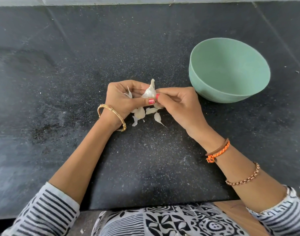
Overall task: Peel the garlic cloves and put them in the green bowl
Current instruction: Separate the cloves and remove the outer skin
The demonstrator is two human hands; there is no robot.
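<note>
I hold the garlic (pixel 150 92) up between both my hands, just above the counter. It is white and papery, and its thin twisted tip points up. My left hand (pixel 122 97) curls round its left side, and the thumb with the pink nail presses on its bottom. My right hand (pixel 178 104) pinches its right side with the thumb and first finger, and the other fingers are tucked in. So both hands are closed on the garlic. A strip of white skin (pixel 128 94) sticks out by my left fingers.

Right under my hands, a few loose cloves (pixel 140 113) lie close together on the counter, with bits of skin beside them. I cannot tell if any of them is peeled.

The green bowl (pixel 205 89) stands upright on the counter to the right of my hands, near them but not touching. All I see inside it is its own smooth green wall.

The counter (pixel 69 79) is dark with tiny light specks. A gold bangle (pixel 111 116) sits on my left wrist. An orange thread band (pixel 218 151) and a chain bracelet (pixel 242 176) are on my right arm. My sleeves (pixel 49 213) have black and white stripes. A white tiled wall (pixel 94 0) runs along the far edge of the counter.
</note>
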